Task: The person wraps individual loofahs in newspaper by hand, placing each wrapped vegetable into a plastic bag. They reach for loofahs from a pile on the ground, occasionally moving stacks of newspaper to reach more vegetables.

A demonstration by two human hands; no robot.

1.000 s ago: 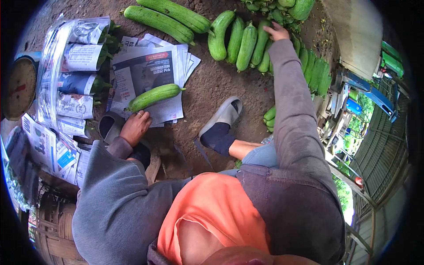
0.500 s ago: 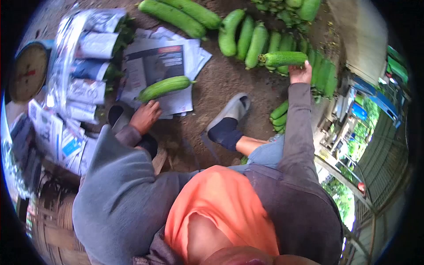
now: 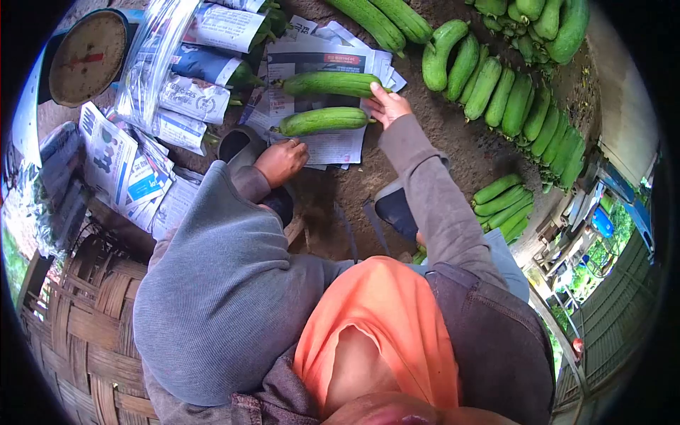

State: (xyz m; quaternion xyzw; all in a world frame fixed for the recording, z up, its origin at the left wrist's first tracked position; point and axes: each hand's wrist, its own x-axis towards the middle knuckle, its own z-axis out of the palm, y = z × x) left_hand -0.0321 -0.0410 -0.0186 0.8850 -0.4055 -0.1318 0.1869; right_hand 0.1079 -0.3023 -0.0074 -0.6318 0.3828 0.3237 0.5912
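Note:
Two long green gourds lie side by side on spread newspaper sheets [image 3: 340,152]. My right hand [image 3: 388,106] grips the stem end of the upper gourd [image 3: 329,83], thumb and fingers around its right tip. Just below it rests the lower gourd [image 3: 322,121], close to my right hand's lower fingers. My left hand [image 3: 282,162] is at the near edge of the newspaper, below the lower gourd and apart from it. Its fingers are curled in, and whether they pinch anything is hidden.
Newspaper-wrapped gourds [image 3: 202,95] lie at left beside clear plastic, near a round dial scale [image 3: 88,57]. More newspapers [image 3: 117,166] are stacked nearer. Rows of gourds [image 3: 520,106] line the ground at right, with a smaller pile [image 3: 504,202] closer to my leg.
My right hand has brought a gourd from the right-hand row to the newspaper, above the one lying there. My left hand stays low by the paper. The camera view has shifted.

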